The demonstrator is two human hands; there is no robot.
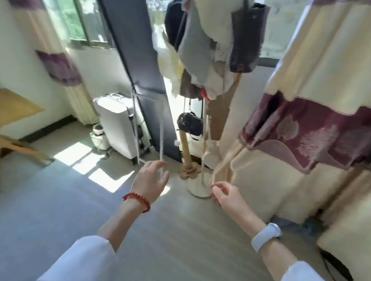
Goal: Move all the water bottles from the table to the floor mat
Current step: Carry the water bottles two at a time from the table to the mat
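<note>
Fingers loosely spread and carrying nothing, the left hand (152, 179) and right hand (228, 196) are hanging out over bare floor (171, 240), the bench (5, 109) is peeking in at far left, and no bottles or mat are showing, so progress is anyone's guess.

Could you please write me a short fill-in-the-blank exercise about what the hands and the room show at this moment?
1. The left hand wears a ____ bracelet on its wrist.
2. The right hand has a pale ____ strapped to its wrist.
3. Both hands hold ____.
4. The white suitcase stands on the ____ beside the window.

Missing words: red; watch; nothing; floor
</note>
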